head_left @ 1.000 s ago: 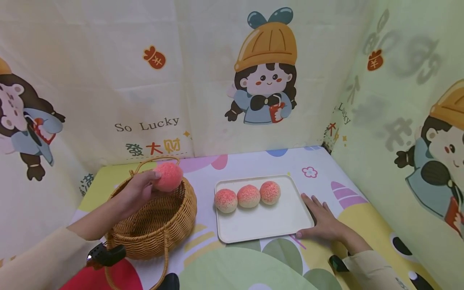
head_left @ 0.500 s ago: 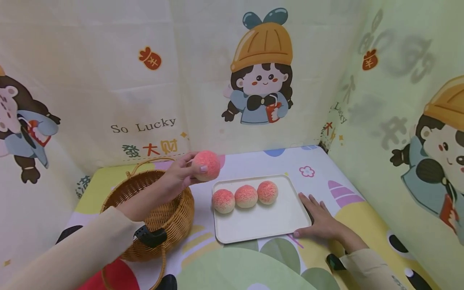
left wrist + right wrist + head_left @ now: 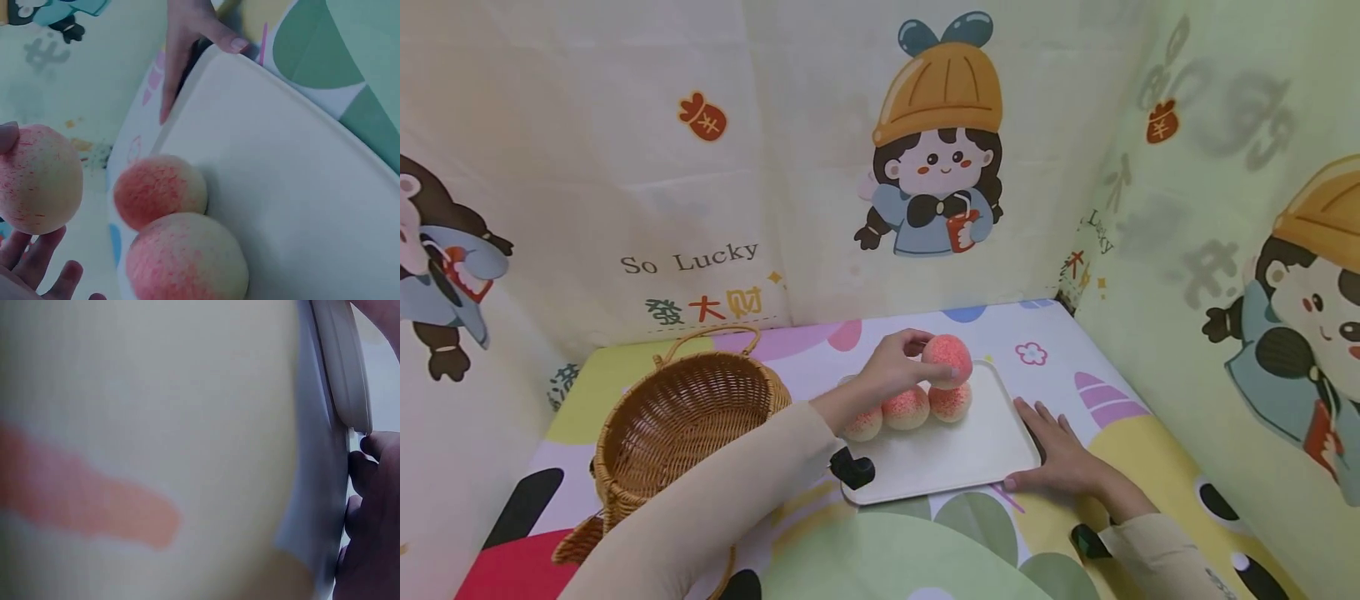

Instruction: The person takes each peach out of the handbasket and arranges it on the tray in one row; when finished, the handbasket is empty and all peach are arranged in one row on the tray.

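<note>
My left hand (image 3: 895, 367) holds a pink-and-white peach (image 3: 950, 350) above the white rectangular tray (image 3: 977, 454), pinching it between thumb and fingers. In the left wrist view, the held peach (image 3: 45, 181) hangs apart from the tray. Three more peaches sit in a row along the tray's back; the right one (image 3: 951, 404) lies just below the held one, the middle one (image 3: 905, 410) beside it, and the left one (image 3: 863, 425) is partly behind my forearm. My right hand (image 3: 1067, 460) rests at the tray's right end, fingers spread along the edge, thumb at the near corner.
A brown wicker basket (image 3: 771, 390) with a thin handle stands left of the tray, partly covered by my left sleeve (image 3: 722, 508). A patterned cloth (image 3: 842, 550) covers the table. Printed cloth walls (image 3: 805, 167) rise behind and at both sides.
My left hand has carried the peach rightward from over the basket to above the tray's back. The basket has shifted slightly and turned. My right hand stays at the tray's edge.
</note>
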`<state>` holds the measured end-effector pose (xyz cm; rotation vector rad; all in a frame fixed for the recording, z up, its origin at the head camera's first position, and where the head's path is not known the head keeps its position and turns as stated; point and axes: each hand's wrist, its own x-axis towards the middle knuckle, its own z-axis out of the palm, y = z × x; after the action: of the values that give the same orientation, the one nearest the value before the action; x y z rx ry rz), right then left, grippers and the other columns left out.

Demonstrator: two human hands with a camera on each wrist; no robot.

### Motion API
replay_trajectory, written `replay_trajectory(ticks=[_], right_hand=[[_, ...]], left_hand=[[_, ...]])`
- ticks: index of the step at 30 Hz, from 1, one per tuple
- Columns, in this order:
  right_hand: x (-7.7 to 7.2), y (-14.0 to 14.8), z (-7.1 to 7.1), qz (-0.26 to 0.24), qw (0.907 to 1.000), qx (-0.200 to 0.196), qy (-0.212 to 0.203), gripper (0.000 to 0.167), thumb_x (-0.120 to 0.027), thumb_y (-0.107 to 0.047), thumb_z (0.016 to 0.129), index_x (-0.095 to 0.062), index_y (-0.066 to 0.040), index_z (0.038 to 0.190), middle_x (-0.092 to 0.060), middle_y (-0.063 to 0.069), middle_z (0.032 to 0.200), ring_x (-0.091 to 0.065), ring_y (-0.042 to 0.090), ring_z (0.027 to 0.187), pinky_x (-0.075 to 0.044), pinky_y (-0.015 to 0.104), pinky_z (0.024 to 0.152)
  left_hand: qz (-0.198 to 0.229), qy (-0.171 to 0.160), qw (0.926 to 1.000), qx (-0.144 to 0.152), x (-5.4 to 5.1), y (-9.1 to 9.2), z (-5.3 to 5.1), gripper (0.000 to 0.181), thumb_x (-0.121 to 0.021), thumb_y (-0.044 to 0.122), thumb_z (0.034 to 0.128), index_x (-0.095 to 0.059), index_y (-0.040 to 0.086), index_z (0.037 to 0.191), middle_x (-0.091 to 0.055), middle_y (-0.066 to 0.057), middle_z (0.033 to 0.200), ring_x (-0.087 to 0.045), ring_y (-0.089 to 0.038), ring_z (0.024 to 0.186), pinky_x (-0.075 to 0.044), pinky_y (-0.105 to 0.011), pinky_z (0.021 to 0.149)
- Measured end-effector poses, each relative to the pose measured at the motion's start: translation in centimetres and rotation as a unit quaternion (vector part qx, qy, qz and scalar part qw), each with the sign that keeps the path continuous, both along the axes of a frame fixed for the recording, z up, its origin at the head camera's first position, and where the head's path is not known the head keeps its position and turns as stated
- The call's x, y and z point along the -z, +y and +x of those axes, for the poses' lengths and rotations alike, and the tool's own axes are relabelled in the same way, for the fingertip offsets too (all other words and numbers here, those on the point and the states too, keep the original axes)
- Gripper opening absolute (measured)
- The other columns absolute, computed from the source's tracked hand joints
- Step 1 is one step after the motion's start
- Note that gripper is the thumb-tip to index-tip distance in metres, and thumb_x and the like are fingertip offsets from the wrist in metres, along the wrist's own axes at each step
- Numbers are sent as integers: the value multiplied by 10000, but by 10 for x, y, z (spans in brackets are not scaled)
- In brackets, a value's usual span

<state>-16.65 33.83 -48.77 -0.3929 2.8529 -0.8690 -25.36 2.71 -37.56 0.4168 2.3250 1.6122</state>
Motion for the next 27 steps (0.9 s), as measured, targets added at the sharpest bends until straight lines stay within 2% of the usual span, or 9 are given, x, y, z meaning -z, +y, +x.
replay_trajectory(ticks=[6, 9, 11, 14, 17, 19, 21, 24, 27], right_hand=[[2, 0, 1, -22, 10000, 13, -20, 1281, -879, -558, 674, -185, -9, 1601, -186, 229, 1643, -27, 496, 1494, 43, 656, 1150], [2, 0, 1, 2, 10000, 8, 1, 1279, -874, -567, 675, -187, -14, 1602, -192, 224, 1643, -31, 494, 1495, 40, 657, 1150], [2, 0, 0, 28, 10000, 17, -1, 1279, -869, -577, 677, -184, -26, 1606, -191, 220, 1644, -29, 489, 1497, 41, 655, 1152], [1, 0, -1, 61, 10000, 50, -19, 1284, -866, -590, 675, -178, -44, 1611, -194, 220, 1644, -26, 481, 1500, 43, 653, 1153], [1, 1, -1, 92, 9999, 57, -15, 1288, -863, -604, 673, -175, -60, 1615, -203, 222, 1641, -27, 482, 1499, 40, 658, 1150], [1, 2, -1, 107, 9999, 63, 5, 1286, -861, -609, 672, -175, -71, 1618, -212, 220, 1639, -31, 483, 1499, 36, 662, 1149], [1, 2, -1, 84, 9999, 58, 31, 1284, -864, -607, 670, -178, -80, 1619, -220, 221, 1636, -34, 489, 1497, 33, 668, 1146], [2, 2, -1, 63, 10000, 51, 32, 1277, -866, -601, 669, -186, -86, 1619, -227, 215, 1636, -39, 489, 1497, 29, 668, 1147], [3, 1, -1, 95, 9999, 14, 67, 1275, -862, -607, 670, -193, -73, 1615, -225, 210, 1638, -45, 490, 1496, 24, 666, 1148]], left_hand=[[-227, -13, 9996, -141, 20, 36, -3, 680, -876, 505, 741, -608, 205, 1289, -608, 75, 1166, -558, -142, 1097, -516, -366, 906], [-552, 247, 9981, -134, 27, 49, -3, 680, -878, 517, 734, -612, 217, 1283, -609, 90, 1147, -563, -128, 1061, -519, -339, 883], [-892, 491, 9948, -85, 29, 58, -2, 692, -870, 535, 734, -606, 228, 1295, -609, 96, 1149, -564, -125, 1046, -515, -331, 871], [-1468, 884, 9852, 21, 31, 68, 1, 718, -846, 580, 737, -593, 246, 1320, -611, 105, 1171, -556, -134, 1052, -500, -334, 863], [-1807, 1073, 9776, 72, 32, 77, 3, 744, -816, 627, 742, -586, 248, 1340, -620, 92, 1188, -543, -158, 1077, -484, -353, 868], [-2065, 1246, 9704, 125, 34, 82, 4, 759, -789, 656, 752, -581, 243, 1354, -628, 82, 1190, -535, -170, 1087, -471, -363, 877], [-2393, 1453, 9598, 203, 38, 87, 3, 772, -758, 684, 764, -578, 228, 1361, -639, 65, 1184, -542, -175, 1087, -451, -376, 915], [-2979, 1852, 9358, 362, 45, 94, -1, 788, -701, 721, 789, -573, 197, 1364, -655, 35, 1174, -565, -179, 1099, -381, -401, 1014], [-3487, 2068, 9129, 477, 51, 100, -4, 806, -652, 747, 811, -568, 176, 1373, -662, 9, 1201, -576, -196, 1151, -286, -453, 1110]])
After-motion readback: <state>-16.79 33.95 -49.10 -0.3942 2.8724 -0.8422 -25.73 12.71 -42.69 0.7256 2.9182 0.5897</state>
